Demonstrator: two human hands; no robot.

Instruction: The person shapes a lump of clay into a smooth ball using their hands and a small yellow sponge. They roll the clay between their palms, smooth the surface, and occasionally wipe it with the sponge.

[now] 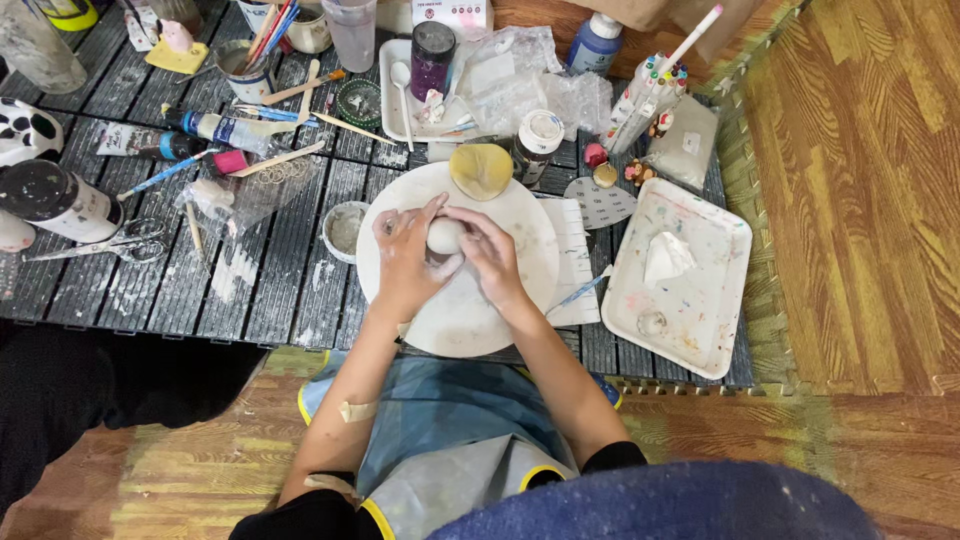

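Observation:
Both my hands meet over a round white board [520, 215] on a low dark slatted table [270, 270]. Between them sits a small white ball of clay [444, 235]. My left hand [405, 255] cups the ball from the left, and my right hand [490, 250] presses it from the right. A flat yellowish clay lump [481, 170] lies on the board's far edge, just beyond my fingers. My forearms run down to a blue-grey apron over my lap.
A white paint-stained tray [690, 290] holding crumpled tissue lies to the right. A small bowl [345, 228] stands left of the board. Scissors [120, 243], brushes, paint tubes, jars and a cup of sticks crowd the left and back. Wooden floor surrounds the table.

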